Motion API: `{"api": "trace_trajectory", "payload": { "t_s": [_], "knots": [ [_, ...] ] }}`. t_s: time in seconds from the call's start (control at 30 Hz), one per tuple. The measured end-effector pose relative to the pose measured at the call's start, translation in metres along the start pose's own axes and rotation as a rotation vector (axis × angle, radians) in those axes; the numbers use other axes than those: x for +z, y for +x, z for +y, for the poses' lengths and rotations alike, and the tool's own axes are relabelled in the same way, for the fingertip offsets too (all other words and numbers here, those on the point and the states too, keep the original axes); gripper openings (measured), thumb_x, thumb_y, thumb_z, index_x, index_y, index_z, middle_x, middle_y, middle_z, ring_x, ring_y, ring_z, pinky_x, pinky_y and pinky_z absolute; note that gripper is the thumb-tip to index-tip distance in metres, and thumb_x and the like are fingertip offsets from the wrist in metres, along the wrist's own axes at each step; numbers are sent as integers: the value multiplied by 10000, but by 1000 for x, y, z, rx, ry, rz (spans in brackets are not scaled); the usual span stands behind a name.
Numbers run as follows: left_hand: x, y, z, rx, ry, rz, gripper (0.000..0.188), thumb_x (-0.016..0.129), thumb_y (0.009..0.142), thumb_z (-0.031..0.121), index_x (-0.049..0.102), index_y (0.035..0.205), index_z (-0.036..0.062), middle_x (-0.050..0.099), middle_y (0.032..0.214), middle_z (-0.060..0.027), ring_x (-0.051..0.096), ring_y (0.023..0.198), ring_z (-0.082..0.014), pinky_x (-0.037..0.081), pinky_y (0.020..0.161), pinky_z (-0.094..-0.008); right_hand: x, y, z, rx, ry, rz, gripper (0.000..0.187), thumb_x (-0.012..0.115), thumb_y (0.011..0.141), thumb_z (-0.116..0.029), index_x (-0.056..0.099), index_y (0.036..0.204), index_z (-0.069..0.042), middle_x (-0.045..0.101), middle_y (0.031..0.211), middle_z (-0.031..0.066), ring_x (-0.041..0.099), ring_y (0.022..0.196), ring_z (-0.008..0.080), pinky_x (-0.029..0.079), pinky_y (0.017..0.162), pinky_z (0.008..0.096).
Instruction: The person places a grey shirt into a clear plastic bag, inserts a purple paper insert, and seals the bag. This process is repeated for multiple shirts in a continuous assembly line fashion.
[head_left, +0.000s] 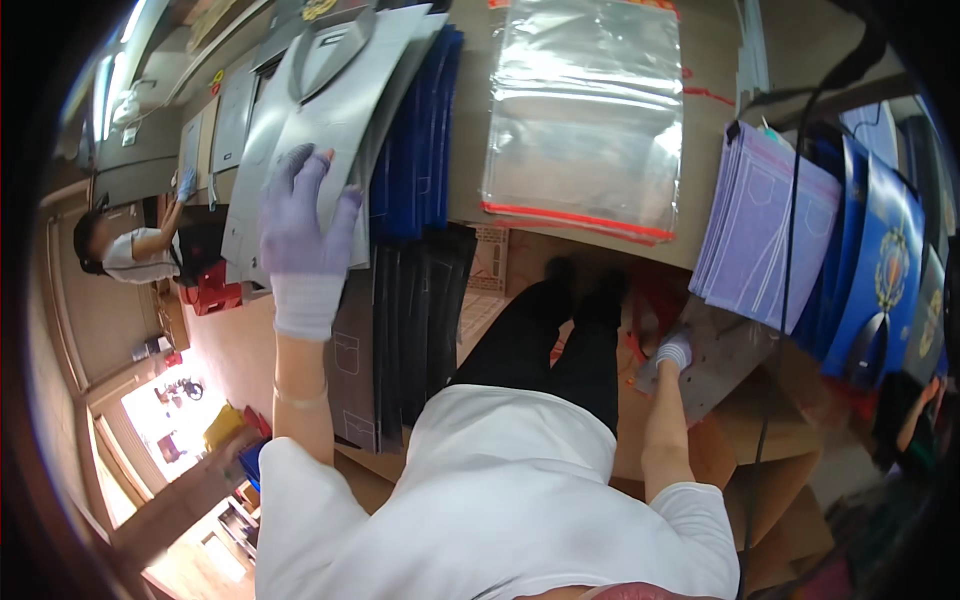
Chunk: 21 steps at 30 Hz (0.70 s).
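Observation:
My left hand (310, 225), in a pale purple glove with a white cuff, is over a stack of flat grey shirt-shaped pieces (335, 115). Its fingers are spread and partly bent; whether they touch the top piece is unclear. A grey collar (330, 55) shows on that piece, above the fingertips. My right hand (674, 351), also gloved, is low on the right beside a grey spotted sheet (715, 365). Its fingers are largely hidden, so I cannot tell whether it holds the sheet. Clear plastic bags with red edges (585, 130) lie stacked on the table between the hands.
Blue flat pieces (420, 140) and black ones (365, 360) hang over the table edge beside the grey stack. Purple trouser-printed pieces (765, 220) and blue ones (880, 260) hang at right. A dark cord (790, 220) crosses there. Another person (140, 250) works at far left.

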<state>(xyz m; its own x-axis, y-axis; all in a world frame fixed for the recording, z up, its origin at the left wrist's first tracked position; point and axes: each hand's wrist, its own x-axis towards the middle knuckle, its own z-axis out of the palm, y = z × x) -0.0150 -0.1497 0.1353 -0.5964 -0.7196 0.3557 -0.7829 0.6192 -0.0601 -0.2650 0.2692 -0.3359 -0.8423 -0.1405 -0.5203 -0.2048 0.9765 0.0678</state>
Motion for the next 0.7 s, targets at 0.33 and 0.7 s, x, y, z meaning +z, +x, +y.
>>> {"api": "trace_trajectory", "payload": {
  "t_s": [0.33,0.7],
  "knots": [
    [-81,-25,6,-394,-105,129,255,547,798,79,605,1045,58,551,831,-144,560,737,-283,448,678,-351,-204,-150,-171,-1281,389,-66,429,588,746,-110,516,1170,-100,619,904,99,579,869,296,463,776,361],
    [-145,-62,107,-299,-1001,684,633,529,696,-4,285,1278,-57,544,831,-222,587,681,-332,491,620,-384,-291,-276,-217,-1445,707,-137,518,571,815,-218,397,1252,-2,455,1180,209,444,1065,279,376,853,380]
  ]
}}
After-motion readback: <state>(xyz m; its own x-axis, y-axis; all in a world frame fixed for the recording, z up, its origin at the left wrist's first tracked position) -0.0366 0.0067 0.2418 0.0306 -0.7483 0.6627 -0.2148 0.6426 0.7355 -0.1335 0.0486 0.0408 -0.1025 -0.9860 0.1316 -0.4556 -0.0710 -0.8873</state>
